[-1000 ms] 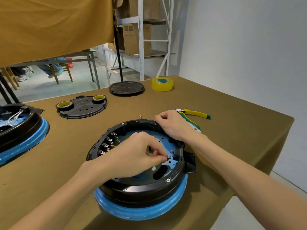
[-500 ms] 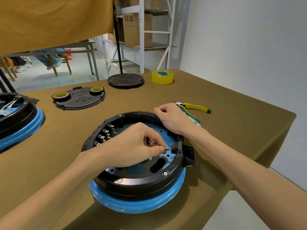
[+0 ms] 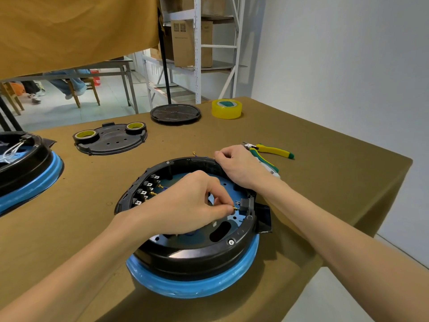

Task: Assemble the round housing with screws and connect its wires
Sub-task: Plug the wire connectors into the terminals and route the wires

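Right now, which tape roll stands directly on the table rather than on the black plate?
The large yellow roll at the far edge; the two smaller black-rimmed rolls rest on the black plate.

Black housing (image 3: 197, 254) on blue ring (image 3: 192, 284), yellow tape roll (image 3: 226, 109), yellow-green pliers (image 3: 271, 152)

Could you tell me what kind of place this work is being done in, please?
Probably a small assembly workshop: a cloth-covered table carries several round housings, pliers and tape rolls, with metal shelving holding cardboard boxes behind.
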The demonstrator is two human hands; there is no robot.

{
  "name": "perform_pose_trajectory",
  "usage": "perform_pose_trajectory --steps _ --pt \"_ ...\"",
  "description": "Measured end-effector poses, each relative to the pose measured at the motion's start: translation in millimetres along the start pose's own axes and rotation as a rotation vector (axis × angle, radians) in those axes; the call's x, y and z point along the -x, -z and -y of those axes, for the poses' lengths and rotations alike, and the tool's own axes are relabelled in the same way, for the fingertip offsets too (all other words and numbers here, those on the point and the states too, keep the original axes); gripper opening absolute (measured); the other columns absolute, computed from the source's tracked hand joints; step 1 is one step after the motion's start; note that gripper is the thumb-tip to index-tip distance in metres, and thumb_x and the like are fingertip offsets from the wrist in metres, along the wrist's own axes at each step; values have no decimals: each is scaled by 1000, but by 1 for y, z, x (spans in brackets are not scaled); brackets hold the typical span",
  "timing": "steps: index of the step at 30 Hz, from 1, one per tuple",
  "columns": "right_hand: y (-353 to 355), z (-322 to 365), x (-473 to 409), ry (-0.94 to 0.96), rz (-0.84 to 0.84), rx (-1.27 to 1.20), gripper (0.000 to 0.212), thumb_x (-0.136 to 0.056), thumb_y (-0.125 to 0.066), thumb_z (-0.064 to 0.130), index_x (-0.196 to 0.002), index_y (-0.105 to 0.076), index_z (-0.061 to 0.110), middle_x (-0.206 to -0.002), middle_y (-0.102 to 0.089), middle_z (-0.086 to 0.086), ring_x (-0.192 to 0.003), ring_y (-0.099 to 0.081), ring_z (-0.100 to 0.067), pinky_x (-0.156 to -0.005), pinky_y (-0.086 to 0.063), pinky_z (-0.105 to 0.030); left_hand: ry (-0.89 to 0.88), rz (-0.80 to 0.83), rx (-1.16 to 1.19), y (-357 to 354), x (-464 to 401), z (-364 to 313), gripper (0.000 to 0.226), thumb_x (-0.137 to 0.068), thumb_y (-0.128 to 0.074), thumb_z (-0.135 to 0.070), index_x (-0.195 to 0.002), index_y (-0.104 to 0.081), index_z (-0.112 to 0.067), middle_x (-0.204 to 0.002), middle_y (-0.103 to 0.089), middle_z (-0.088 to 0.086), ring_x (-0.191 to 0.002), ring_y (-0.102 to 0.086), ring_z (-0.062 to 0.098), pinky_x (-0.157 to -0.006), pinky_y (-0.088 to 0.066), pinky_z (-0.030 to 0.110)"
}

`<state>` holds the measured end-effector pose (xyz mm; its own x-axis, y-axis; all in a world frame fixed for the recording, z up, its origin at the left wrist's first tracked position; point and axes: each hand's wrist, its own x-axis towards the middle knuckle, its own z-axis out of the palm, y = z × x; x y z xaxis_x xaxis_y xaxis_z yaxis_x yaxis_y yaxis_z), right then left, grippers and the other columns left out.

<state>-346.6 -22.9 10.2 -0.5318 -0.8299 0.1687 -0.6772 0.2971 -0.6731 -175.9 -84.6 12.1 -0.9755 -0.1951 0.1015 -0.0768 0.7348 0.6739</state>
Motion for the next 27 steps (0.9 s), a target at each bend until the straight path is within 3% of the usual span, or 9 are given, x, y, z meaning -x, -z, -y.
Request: perform_pose_trajectory --steps 4,7,12,20,23,25,27 --pt "-1 1 1 -6 -8 -4 52 -107 -46 30 -57 -36 19 -52 -34 4 -46 -31 -12 -44 -25 -23 4 -3 -11 -1 -2 -1 12 -94 -73 -34 -86 -81 -32 -84 -64 -19 -60 -55 11 -58 -47 25" --pt "-1 1 1 -14 -8 -15 52 -107 -47 30 -57 -39 19 -52 -35 4 -46 -33 -13 -47 -28 -26 24 12 17 -1 0 0 11 -94 -73 -36 -89 -80 -30 -81 -68 -9 -65 -59 26 -63 -51 40" --pt "-1 0 2 -20 -24 -38 50 -106 -48 31 -58 -41 17 -54 -36 1 -49 -34 -15 -52 -30 -30 56 20 91 0 1 -1 11 -93 -74 -36 -90 -80 -27 -82 -73 13 -72 -61 44 -65 -53 52" --pt "-2 1 1 -7 -40 -10 46 -105 -50 31 -62 -48 15 -55 -39 1 -51 -37 -14 -52 -30 -28 65 5 106 -4 2 2 11 -92 -75 -36 -92 -82 -28 -84 -75 7 -74 -61 42 -66 -53 50" --pt "-3 0 1 -5 -49 -15 47 -105 -51 31 -61 -47 15 -56 -38 0 -52 -36 -16 -52 -31 -30 54 -3 98 -4 1 4 10 -92 -75 -36 -91 -82 -30 -81 -75 -2 -67 -61 32 -63 -53 45" --pt "-2 -1 1 -4 -59 -10 48 -105 -51 31 -59 -46 16 -54 -38 2 -51 -36 -15 -52 -30 -29 45 -16 84 -5 0 6 9 -92 -75 -36 -90 -83 -31 -79 -74 -13 -59 -59 11 -58 -51 32" --pt "-2 -2 3 -1 -78 -7 50 -105 -52 31 -58 -44 17 -53 -37 3 -49 -35 -14 -50 -29 -28 40 -12 76 -6 1 6 8 -92 -75 -35 -90 -82 -32 -78 -72 -18 -58 -57 2 -56 -47 21"
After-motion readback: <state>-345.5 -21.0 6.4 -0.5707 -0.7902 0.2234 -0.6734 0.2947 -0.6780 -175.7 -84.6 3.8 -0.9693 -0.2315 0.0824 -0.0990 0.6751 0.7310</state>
